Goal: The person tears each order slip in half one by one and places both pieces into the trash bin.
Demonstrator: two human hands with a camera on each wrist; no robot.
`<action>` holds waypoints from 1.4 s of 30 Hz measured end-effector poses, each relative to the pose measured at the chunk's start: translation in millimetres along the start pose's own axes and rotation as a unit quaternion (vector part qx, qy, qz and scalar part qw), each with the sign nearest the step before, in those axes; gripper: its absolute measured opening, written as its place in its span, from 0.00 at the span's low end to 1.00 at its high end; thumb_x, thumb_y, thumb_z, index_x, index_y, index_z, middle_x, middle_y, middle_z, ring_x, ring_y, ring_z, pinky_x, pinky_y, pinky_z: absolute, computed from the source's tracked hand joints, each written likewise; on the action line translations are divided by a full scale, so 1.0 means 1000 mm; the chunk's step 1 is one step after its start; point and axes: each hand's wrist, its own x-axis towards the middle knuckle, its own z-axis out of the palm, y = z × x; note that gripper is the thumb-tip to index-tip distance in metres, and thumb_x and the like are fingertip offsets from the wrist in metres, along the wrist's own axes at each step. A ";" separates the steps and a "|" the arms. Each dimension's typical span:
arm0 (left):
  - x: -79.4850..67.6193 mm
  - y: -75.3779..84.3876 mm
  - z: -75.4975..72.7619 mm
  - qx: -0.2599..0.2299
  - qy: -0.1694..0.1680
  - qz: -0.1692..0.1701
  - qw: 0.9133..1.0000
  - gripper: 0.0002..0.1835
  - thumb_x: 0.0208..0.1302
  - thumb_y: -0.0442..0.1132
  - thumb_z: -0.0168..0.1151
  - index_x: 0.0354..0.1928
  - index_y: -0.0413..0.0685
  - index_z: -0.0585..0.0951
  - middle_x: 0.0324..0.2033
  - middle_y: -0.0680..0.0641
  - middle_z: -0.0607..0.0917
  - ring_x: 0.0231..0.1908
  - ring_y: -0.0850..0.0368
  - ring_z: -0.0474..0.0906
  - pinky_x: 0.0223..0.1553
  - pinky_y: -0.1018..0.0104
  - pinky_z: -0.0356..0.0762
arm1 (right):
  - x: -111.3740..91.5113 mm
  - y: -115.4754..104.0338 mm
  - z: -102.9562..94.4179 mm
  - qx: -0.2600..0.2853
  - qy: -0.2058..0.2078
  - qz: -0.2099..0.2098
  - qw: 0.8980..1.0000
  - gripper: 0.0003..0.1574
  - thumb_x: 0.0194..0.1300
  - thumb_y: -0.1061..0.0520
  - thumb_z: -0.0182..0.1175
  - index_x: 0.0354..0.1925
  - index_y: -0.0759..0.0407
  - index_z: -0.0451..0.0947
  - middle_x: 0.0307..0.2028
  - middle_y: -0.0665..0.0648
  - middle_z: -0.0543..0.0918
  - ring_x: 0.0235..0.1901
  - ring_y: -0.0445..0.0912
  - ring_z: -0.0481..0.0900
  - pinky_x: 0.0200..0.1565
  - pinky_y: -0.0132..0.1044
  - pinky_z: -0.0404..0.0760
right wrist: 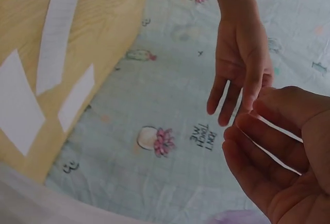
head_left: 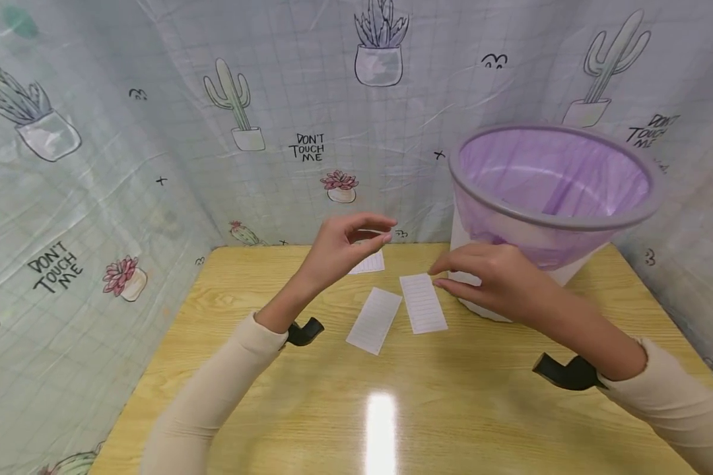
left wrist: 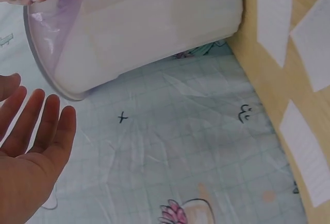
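In the head view, the desk (head_left: 273,402) carries three lined paper slips. The far slip (head_left: 368,262) lies close to the far edge, about in its middle, and the left slip (head_left: 374,321) and right slip (head_left: 424,303) lie nearer to the front edge, just beside each other. A white bin (head_left: 475,305) with a purple liner (head_left: 546,168) stands near the far right corner. The left hand (head_left: 356,239) is above the desk, its fingers gently bent, with a gap to the thumb; it holds nothing. The right hand (head_left: 490,274) is in front of the bin, also half open and without anything in it.

In the left wrist view, the fingers of the left hand are spread and relaxed. The right hand appears beside the rim of the bin.

In the right wrist view, both hands are loosely curved, above the desk surface, and a printed cloth (right wrist: 170,90) hangs behind the far edge.
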 end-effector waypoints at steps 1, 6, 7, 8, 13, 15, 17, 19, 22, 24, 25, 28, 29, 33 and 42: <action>-0.004 -0.002 0.001 0.005 0.001 0.000 1.000 0.13 0.69 0.34 0.66 0.54 0.42 0.86 0.50 0.47 0.88 0.49 0.55 0.86 0.52 0.63 0.82 | -0.002 0.001 0.004 -0.002 -0.005 -0.002 1.000 0.26 0.78 0.40 0.50 0.42 0.54 0.87 0.37 0.48 0.90 0.35 0.41 0.87 0.33 0.34 0.83; -0.029 -0.014 0.004 0.024 -0.001 -0.014 1.000 0.13 0.69 0.33 0.67 0.53 0.43 0.86 0.51 0.47 0.88 0.50 0.52 0.86 0.55 0.61 0.82 | -0.014 0.004 0.028 0.026 -0.030 -0.008 0.999 0.16 0.76 0.45 0.58 0.44 0.53 0.86 0.39 0.48 0.89 0.37 0.41 0.87 0.37 0.34 0.84; -0.034 -0.018 0.005 0.032 -0.002 -0.018 0.999 0.13 0.69 0.33 0.67 0.53 0.42 0.86 0.51 0.47 0.88 0.50 0.52 0.86 0.55 0.60 0.82 | -0.016 0.005 0.034 0.034 -0.034 -0.007 0.999 0.11 0.74 0.48 0.62 0.44 0.53 0.86 0.40 0.48 0.89 0.38 0.42 0.87 0.38 0.34 0.84; -0.040 -0.021 0.006 0.038 -0.003 -0.022 0.999 0.13 0.69 0.33 0.67 0.53 0.43 0.86 0.51 0.47 0.88 0.50 0.51 0.86 0.55 0.59 0.81 | -0.018 0.006 0.039 0.042 -0.039 -0.004 0.998 0.08 0.70 0.52 0.67 0.44 0.53 0.86 0.40 0.48 0.89 0.39 0.42 0.87 0.38 0.34 0.85; -0.062 -0.036 0.010 0.063 -0.011 -0.041 0.997 0.12 0.69 0.35 0.67 0.53 0.46 0.86 0.52 0.47 0.87 0.50 0.52 0.86 0.56 0.54 0.81 | -0.029 0.013 0.066 0.059 -0.068 0.015 0.996 0.16 0.58 0.63 0.75 0.45 0.52 0.86 0.41 0.47 0.89 0.42 0.42 0.87 0.41 0.35 0.85; -0.068 -0.040 0.011 0.061 -0.012 -0.048 0.997 0.12 0.69 0.35 0.67 0.53 0.47 0.86 0.52 0.47 0.87 0.51 0.53 0.85 0.56 0.54 0.81 | -0.034 0.017 0.076 0.064 -0.081 0.020 0.994 0.15 0.58 0.63 0.74 0.45 0.53 0.86 0.41 0.47 0.89 0.42 0.42 0.87 0.42 0.35 0.85; -0.073 -0.043 0.013 0.056 -0.013 -0.054 0.997 0.12 0.69 0.35 0.67 0.53 0.46 0.86 0.52 0.47 0.87 0.51 0.52 0.85 0.57 0.53 0.81 | -0.038 0.020 0.085 0.070 -0.089 0.023 0.993 0.14 0.59 0.64 0.74 0.44 0.54 0.86 0.40 0.48 0.89 0.42 0.42 0.87 0.42 0.36 0.85; -0.078 -0.048 0.015 0.055 -0.016 -0.059 0.997 0.13 0.69 0.35 0.67 0.54 0.45 0.86 0.52 0.46 0.87 0.52 0.50 0.85 0.57 0.53 0.80 | -0.043 0.023 0.093 0.076 -0.094 0.025 0.992 0.14 0.59 0.65 0.73 0.44 0.55 0.87 0.40 0.49 0.89 0.41 0.43 0.87 0.41 0.37 0.85; -0.084 -0.054 0.018 0.059 -0.024 -0.066 0.996 0.13 0.69 0.35 0.68 0.54 0.45 0.86 0.52 0.46 0.87 0.53 0.49 0.84 0.57 0.52 0.80 | -0.047 0.027 0.101 0.081 -0.097 0.032 0.991 0.13 0.59 0.66 0.73 0.43 0.55 0.87 0.40 0.50 0.89 0.41 0.44 0.87 0.42 0.38 0.85; -0.087 -0.059 0.020 0.061 -0.030 -0.072 0.995 0.14 0.69 0.35 0.68 0.54 0.45 0.85 0.52 0.46 0.87 0.53 0.49 0.84 0.57 0.52 0.81 | -0.049 0.029 0.105 0.084 -0.101 0.038 0.991 0.13 0.60 0.66 0.72 0.44 0.55 0.87 0.40 0.50 0.89 0.42 0.44 0.87 0.42 0.39 0.85; -0.088 -0.061 0.022 0.058 -0.034 -0.077 0.995 0.14 0.69 0.35 0.68 0.55 0.46 0.85 0.53 0.46 0.87 0.53 0.48 0.84 0.56 0.53 0.81 | -0.050 0.030 0.107 0.084 -0.103 0.040 0.990 0.12 0.61 0.66 0.72 0.44 0.55 0.87 0.41 0.50 0.89 0.42 0.44 0.87 0.43 0.39 0.85; -0.091 -0.069 0.027 0.046 -0.049 -0.098 0.993 0.14 0.69 0.35 0.68 0.55 0.46 0.85 0.54 0.44 0.86 0.53 0.44 0.83 0.55 0.55 0.81 | -0.051 0.033 0.112 0.083 -0.118 0.045 0.988 0.12 0.62 0.64 0.71 0.45 0.56 0.87 0.42 0.50 0.89 0.44 0.45 0.87 0.44 0.40 0.85; -0.092 -0.072 0.029 0.041 -0.055 -0.106 0.992 0.14 0.69 0.35 0.68 0.55 0.46 0.84 0.54 0.43 0.86 0.53 0.43 0.83 0.55 0.55 0.82 | -0.051 0.034 0.114 0.083 -0.124 0.046 0.988 0.12 0.63 0.64 0.71 0.45 0.56 0.87 0.42 0.51 0.89 0.44 0.45 0.87 0.45 0.40 0.85; -0.096 -0.083 0.036 0.040 -0.081 -0.137 0.986 0.16 0.69 0.37 0.67 0.56 0.42 0.83 0.56 0.40 0.85 0.54 0.41 0.83 0.55 0.55 0.81 | -0.052 0.040 0.122 0.091 -0.151 0.050 0.983 0.11 0.64 0.65 0.70 0.46 0.57 0.87 0.43 0.52 0.89 0.46 0.46 0.87 0.46 0.42 0.85; -0.103 -0.097 0.041 0.116 -0.170 -0.235 0.950 0.33 0.68 0.46 0.69 0.71 0.43 0.72 0.69 0.41 0.73 0.70 0.43 0.68 0.67 0.48 0.69 | -0.048 0.052 0.145 0.088 -0.215 0.056 0.971 0.16 0.66 0.63 0.68 0.52 0.63 0.84 0.50 0.57 0.87 0.52 0.53 0.84 0.52 0.48 0.83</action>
